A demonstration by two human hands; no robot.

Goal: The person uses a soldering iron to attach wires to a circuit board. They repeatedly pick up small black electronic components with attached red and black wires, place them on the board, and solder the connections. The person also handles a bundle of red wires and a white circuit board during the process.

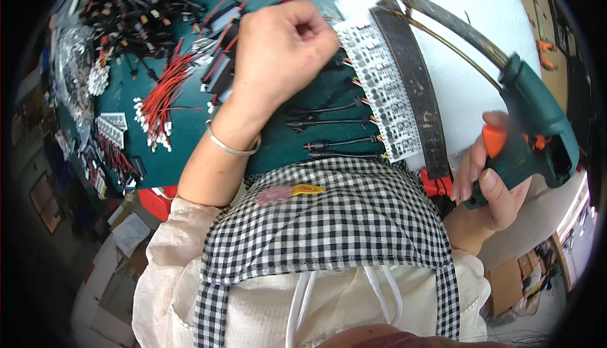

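The left hand (pixel 281 51) is curled into a fist, its grip pressing the strip of small circuit boards (pixel 379 89) on the green tabletop (pixel 190 139); the right hand (pixel 490 180) grips the soldering gun (pixel 528 136); soldering seems underway; next needs the tip brought to a wire joint.
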